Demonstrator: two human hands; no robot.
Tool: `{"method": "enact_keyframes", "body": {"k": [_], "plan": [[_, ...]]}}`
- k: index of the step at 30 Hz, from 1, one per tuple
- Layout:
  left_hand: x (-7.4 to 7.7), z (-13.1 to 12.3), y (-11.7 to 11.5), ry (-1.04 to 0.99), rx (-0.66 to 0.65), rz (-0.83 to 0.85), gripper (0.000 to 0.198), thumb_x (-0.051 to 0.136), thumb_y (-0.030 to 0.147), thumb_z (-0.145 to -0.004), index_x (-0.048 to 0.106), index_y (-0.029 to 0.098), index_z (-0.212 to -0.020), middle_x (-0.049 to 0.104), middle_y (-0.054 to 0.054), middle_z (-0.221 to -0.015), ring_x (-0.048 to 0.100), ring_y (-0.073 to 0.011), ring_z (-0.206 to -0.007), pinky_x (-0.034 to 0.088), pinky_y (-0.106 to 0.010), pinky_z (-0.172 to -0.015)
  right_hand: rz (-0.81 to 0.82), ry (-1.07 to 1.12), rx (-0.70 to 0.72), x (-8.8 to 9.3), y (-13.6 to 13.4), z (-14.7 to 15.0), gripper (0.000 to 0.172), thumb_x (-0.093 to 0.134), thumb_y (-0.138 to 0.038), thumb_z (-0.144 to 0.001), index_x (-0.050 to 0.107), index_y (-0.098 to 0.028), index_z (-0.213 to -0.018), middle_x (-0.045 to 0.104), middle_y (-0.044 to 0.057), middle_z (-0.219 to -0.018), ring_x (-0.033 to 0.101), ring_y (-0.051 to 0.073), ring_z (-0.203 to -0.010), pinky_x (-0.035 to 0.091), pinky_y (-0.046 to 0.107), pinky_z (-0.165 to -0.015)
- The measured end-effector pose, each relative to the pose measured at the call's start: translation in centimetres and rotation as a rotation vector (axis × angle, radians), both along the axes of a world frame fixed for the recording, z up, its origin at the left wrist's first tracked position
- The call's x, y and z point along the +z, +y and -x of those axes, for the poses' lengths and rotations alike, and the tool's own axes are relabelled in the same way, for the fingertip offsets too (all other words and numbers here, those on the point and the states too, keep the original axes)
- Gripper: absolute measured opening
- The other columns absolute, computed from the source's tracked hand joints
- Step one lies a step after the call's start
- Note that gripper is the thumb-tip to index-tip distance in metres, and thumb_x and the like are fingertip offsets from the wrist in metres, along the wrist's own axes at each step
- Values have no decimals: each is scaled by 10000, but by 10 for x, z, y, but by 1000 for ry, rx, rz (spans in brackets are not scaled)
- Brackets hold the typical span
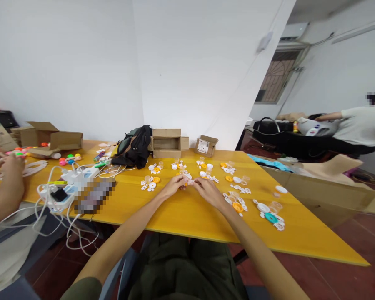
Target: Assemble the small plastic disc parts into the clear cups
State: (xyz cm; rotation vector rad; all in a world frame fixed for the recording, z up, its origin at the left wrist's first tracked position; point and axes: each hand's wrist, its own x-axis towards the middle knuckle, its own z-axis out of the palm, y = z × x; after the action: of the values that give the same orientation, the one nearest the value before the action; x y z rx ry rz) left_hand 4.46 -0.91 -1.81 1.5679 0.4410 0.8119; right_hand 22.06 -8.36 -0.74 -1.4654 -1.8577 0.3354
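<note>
My left hand [174,186] and my right hand [207,191] meet over the yellow table [175,216], fingers pinched together. Between their fingertips is a small pale plastic piece [191,182], partly covered by the fingers; its exact shape is too small to make out. Around them lie groups of plastic parts. Just left of my left hand are an orange disc [156,180] and a white wheel [151,186]. To the right of my right hand lies an orange ring [238,207] among white pieces. Farther right is a teal ring [271,218] beside a clear cup [275,206].
An open cardboard box [166,143], a smaller box [206,146] and a black backpack [133,146] stand along the wall. At left are power strips [62,196] with white cables and a blurred-out phone [95,197]. A co-worker's arm [9,183] reaches in at far left.
</note>
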Motion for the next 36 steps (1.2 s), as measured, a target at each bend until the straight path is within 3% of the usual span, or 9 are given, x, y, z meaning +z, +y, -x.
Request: {"method": "enact_keyframes", "body": {"k": [3,5,8,13,19,24,30,36], "plan": [[-1,0,0,2,0,-12,504,745,649,-739,652,153,-759,580,11,-668,514,-126,-622,427,-267,-656,11,-49,-27,0,-1,-1,332,485,-480,-954,626,-243,-770,681,31,-728,639,222,-709,471,325,-682],[-1,-1,1,-2,-1,-6,514,752,656,-725,649,154,-757,578,11,-669,513,-128,-629,430,-270,-665,-10,-23,-25,-3,-1,0,262,534,-475,-933,650,-242,-907,700,30,-791,650,222,-745,489,328,-706],[-1,-1,1,2,-4,3,515,755,656,-717,644,155,-756,571,10,-668,508,-134,-640,428,-277,-675,-38,15,-7,-7,-1,2,285,609,-460,-894,617,-237,-1072,707,25,-853,648,212,-754,505,327,-713],[0,-1,0,5,6,4,529,752,672,-706,632,158,-745,566,12,-675,496,-127,-628,424,-276,-675,21,-67,-76,-3,-1,3,262,523,-470,-944,635,-241,-885,682,21,-732,646,220,-713,487,327,-699],[1,-1,-1,5,8,7,529,747,675,-710,619,162,-723,563,10,-663,494,-132,-630,422,-282,-675,-29,-2,-21,1,-4,2,241,572,-473,-918,621,-244,-975,696,21,-797,647,214,-740,505,332,-719],[-2,0,1,23,15,-13,525,729,672,-738,612,161,-706,558,10,-641,500,-138,-631,429,-287,-680,-79,-84,-27,-1,-6,2,192,580,-434,-924,630,-250,-908,709,52,-888,646,226,-807,500,341,-755],[-4,0,2,21,-9,-20,497,727,644,-765,666,151,-784,576,-5,-682,517,-145,-660,435,-287,-697,55,-143,-93,2,-8,6,383,419,-467,-993,635,-254,-761,689,47,-749,657,240,-758,467,331,-713],[-4,0,3,1,-7,-18,487,740,631,-759,657,152,-767,570,-4,-696,514,-145,-669,430,-287,-706,-11,6,-73,-2,-7,7,256,593,-485,-893,618,-243,-972,709,33,-861,647,216,-753,492,329,-718]]}}
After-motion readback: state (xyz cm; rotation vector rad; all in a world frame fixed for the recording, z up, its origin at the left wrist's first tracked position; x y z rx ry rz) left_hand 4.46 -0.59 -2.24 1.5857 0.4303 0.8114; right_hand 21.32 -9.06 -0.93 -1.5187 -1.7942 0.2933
